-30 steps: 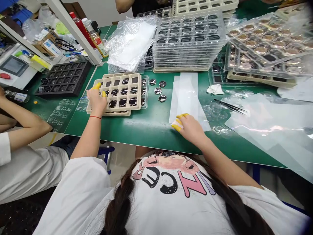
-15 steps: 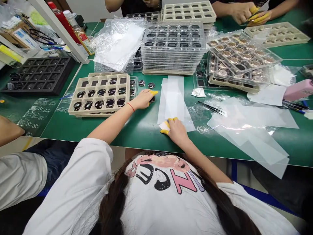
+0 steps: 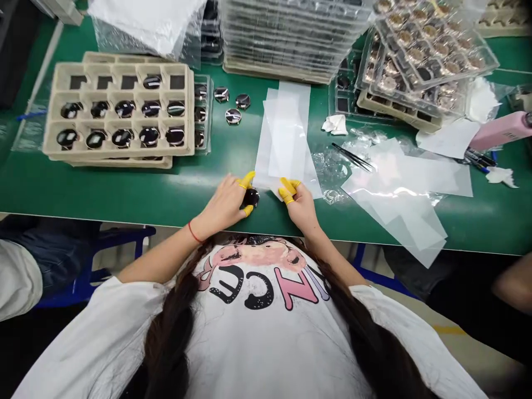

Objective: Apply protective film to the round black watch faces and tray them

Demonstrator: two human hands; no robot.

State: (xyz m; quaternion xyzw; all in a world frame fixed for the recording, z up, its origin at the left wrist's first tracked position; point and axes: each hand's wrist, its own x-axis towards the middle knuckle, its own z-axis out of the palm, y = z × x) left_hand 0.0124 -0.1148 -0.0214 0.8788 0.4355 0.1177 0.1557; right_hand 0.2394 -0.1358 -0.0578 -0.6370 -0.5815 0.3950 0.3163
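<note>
At the left hand (image 3: pixel 224 206), thumb and forefinger in yellow finger cots (image 3: pixel 248 178) closed on opposite sides of a round black disc (image 3: pixel 251 197), a firm hold by the look of it, with the disc just off the lower left corner of the white film sheet (image 3: pixel 286 133). At the right hand (image 3: pixel 301 209), capped fingertips bunched together on that sheet's lower edge; no telling whether pinching the film or only pressing on it. The two hands close but apart, the disc between them, nearer the left. Further out, left of the sheet, three loose discs (image 3: pixel 233 116) lying on the green mat (image 3: pixel 124 188); beyond those, a beige pulp tray (image 3: pixel 118 151) with dark discs in most pockets, a few pockets bare. Above the sheet, a tall stack of clear plastic trays (image 3: pixel 291 33). Right of the sheet, tweezers (image 3: pixel 353 157), crumpled tissue (image 3: pixel 334 124), loose clear film sheets (image 3: pixel 399 188) and, further off, a pink box (image 3: pixel 501 130).
</note>
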